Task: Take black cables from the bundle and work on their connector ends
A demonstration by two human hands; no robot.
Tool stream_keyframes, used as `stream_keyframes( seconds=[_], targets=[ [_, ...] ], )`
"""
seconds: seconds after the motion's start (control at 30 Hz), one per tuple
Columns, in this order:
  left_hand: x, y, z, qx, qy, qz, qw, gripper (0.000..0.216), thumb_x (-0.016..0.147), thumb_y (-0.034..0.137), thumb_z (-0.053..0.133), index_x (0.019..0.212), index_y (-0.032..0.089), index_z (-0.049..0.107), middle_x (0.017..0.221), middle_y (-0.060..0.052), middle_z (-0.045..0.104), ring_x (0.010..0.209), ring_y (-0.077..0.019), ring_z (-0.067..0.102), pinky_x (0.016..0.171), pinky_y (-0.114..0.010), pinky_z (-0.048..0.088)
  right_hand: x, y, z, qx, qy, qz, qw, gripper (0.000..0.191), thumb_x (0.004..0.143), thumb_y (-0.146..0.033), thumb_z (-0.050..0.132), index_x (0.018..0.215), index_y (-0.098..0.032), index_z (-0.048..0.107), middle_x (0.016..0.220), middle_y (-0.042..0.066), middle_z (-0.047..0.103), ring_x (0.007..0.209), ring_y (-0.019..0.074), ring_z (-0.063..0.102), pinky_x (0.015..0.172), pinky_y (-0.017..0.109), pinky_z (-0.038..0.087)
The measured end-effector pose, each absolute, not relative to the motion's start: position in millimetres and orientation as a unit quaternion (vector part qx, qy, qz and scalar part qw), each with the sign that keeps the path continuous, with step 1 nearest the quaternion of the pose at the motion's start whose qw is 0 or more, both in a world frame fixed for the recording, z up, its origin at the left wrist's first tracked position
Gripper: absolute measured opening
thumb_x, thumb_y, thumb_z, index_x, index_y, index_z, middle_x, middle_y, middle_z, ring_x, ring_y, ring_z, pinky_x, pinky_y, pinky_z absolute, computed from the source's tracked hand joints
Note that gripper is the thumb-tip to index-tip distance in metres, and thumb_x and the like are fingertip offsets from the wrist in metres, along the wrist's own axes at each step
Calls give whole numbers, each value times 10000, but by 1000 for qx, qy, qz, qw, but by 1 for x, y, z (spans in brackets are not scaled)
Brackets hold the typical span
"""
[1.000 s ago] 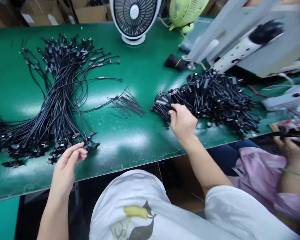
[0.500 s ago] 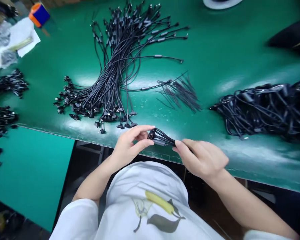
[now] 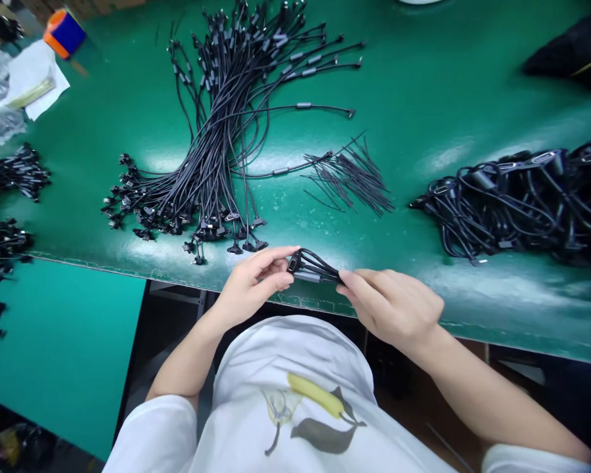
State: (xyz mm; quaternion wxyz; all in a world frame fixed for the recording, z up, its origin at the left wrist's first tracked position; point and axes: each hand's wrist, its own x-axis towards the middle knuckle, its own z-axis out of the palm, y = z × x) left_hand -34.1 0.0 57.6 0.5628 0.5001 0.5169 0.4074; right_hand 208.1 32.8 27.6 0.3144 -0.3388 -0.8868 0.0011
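Just below the frame's centre, the left hand (image 3: 249, 286) and right hand (image 3: 398, 305) each pinch one end of a folded black cable (image 3: 320, 267) near the tabletop (image 3: 414, 125) edge; upper left, clear plastic (image 3: 10, 123) has indistinct contents.

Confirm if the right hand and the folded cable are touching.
Touching. The head view shows the right hand pinching one end of the folded cable, its thumb and fingers closed on the strands.
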Motion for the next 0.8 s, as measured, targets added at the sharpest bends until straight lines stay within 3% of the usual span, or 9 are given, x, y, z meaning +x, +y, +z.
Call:
stream_keyframes(
  seconds=[0.23, 0.33, 0.43, 0.57, 0.67, 0.8],
  targets=[
    [-34, 0, 57, 479, 525, 392, 585, 418, 807, 318, 705, 1209, 219, 648, 922, -36, 619, 755, -113, 560, 727, -247, 493, 209, 31, 23, -358, -886, -1, 296, 185, 930, -257, 539, 1051, -249, 679, 768, 38, 707, 619, 133, 593, 560, 272, 378],
    [-33, 0, 57, 468, 527, 396, 588, 408, 807, 305, 704, 1198, 206, 644, 915, -31, 620, 742, -107, 563, 720, -246, 486, 208, 31, 23, -367, -872, 50, 320, 167, 918, -277, 561, 1033, -240, 675, 766, 43, 692, 622, 136, 578, 550, 275, 365],
    [-33, 1, 57, 468, 521, 411, 584, 330, 812, 307, 700, 1119, 190, 662, 845, -12, 609, 706, -98, 557, 687, -232, 475, 204, 32, 25, -418, -800, 282, 325, 188, 923, -364, 543, 996, -228, 648, 681, 26, 612, 564, 131, 520, 508, 266, 353],
    [-31, 3, 59, 483, 515, 405, 580, 235, 866, 345, 634, 1010, 166, 684, 752, -4, 594, 664, -100, 549, 666, -235, 471, 193, 33, 30, -397, -479, 739, 258, 348, 929, -543, 447, 926, -211, 553, 555, -71, 335, 406, 69, 207, 366, 205, 191],
    [-30, 4, 59, 496, 519, 391, 575, 239, 887, 348, 610, 1023, 167, 685, 766, -12, 609, 677, -105, 560, 681, -238, 475, 185, 35, 31, -346, -309, 858, 222, 374, 862, -564, 561, 896, -193, 530, 575, -95, 276, 423, 35, 107, 357, 167, 98],
    [-33, 2, 55, 510, 528, 383, 561, 249, 899, 355, 594, 1043, 173, 685, 794, -21, 632, 694, -109, 572, 687, -238, 484, 184, 37, 29, -329, -236, 889, 213, 354, 842, -516, 627, 891, -175, 545, 575, -100, 281, 416, 15, 104, 353, 146, 89]
  ],
)
